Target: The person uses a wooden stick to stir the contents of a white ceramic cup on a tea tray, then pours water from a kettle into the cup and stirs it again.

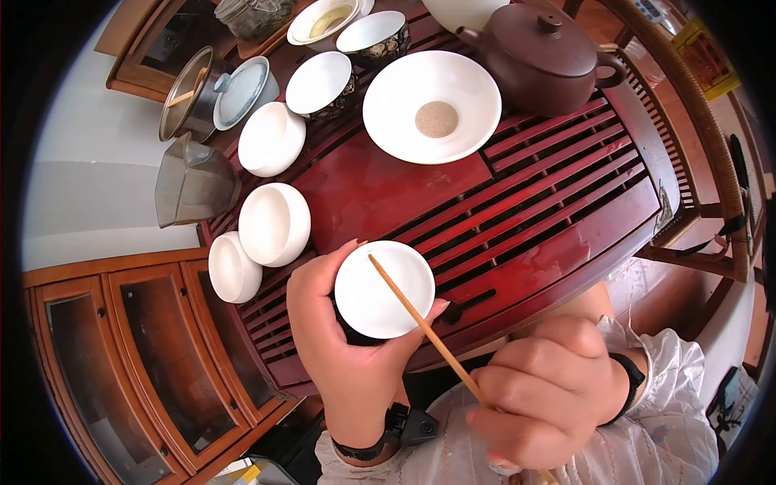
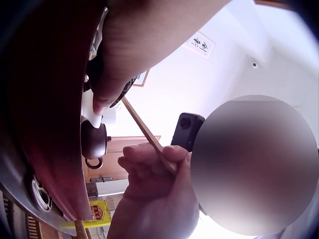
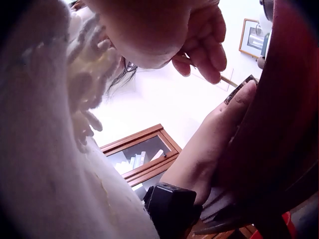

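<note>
1. The left hand (image 1: 343, 343) grasps a small round cup with a white interior and a dark patterned outside (image 1: 378, 297), thumb on one side and fingers on the other.
2. The right hand (image 1: 550, 388) is clenched around a slender light-brown wooden stick (image 1: 440, 347), whose tip reaches inside the cup; I cannot tell whether it touches the wall.
3. The cup is over the near part of a dark-red slatted wooden surface (image 1: 356, 194); whether its base rests there is hidden.
4. Left of the cup, a round white cup (image 1: 275, 225) stands just beside a smaller white cup (image 1: 235, 267).
5. Beyond the cup, to its right, sits a wide white bowl with a brown disc at its centre (image 1: 432, 79), and past that a dark-brown lidded teapot (image 1: 537, 69).
6. Beyond the cup, to its left, are another white cup (image 1: 272, 139), a white-lined black patterned bowl (image 1: 320, 84) and a translucent faceted pitcher (image 1: 194, 182).
7. Farther left of the cup stands a brown wooden cabinet with glass doors (image 1: 113, 343); well to its right is a woven-sided chair (image 1: 711, 145).
</note>
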The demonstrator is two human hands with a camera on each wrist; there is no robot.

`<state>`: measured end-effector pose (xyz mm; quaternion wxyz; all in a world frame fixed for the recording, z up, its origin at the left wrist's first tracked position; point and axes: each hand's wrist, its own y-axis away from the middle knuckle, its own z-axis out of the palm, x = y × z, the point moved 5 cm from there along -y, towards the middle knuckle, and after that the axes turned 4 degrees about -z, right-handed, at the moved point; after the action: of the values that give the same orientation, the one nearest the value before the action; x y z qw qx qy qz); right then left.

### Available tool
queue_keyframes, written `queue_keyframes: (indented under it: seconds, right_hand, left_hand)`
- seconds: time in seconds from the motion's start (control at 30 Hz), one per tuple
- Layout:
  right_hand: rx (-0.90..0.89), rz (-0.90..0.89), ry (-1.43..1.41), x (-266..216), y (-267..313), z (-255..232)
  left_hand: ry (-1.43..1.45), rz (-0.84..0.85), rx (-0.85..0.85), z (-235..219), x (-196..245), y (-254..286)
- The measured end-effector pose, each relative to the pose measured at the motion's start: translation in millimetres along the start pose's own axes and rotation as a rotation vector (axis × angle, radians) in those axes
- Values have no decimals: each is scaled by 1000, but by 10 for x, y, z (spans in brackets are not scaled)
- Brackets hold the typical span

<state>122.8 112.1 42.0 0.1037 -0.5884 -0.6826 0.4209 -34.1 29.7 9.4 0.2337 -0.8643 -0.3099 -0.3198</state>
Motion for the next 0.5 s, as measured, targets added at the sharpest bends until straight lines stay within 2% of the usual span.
queue_keyframes:
  seconds: [0.17, 0.27, 0.33, 0.5]
  right_hand:
    - [25, -1, 48, -28, -6, -14]
    - [-38, 37, 19, -18, 11, -28]
    - [49, 3, 45, -27, 28, 26]
    - [57, 39, 38, -14, 16, 0]
  left_hand:
    - [15, -18, 10, -2, -8, -1]
    - [11, -32, 9, -5, -7, 5]
    - [22, -32, 5, -3, -17, 5]
    - [42, -44, 0, -6, -19, -2]
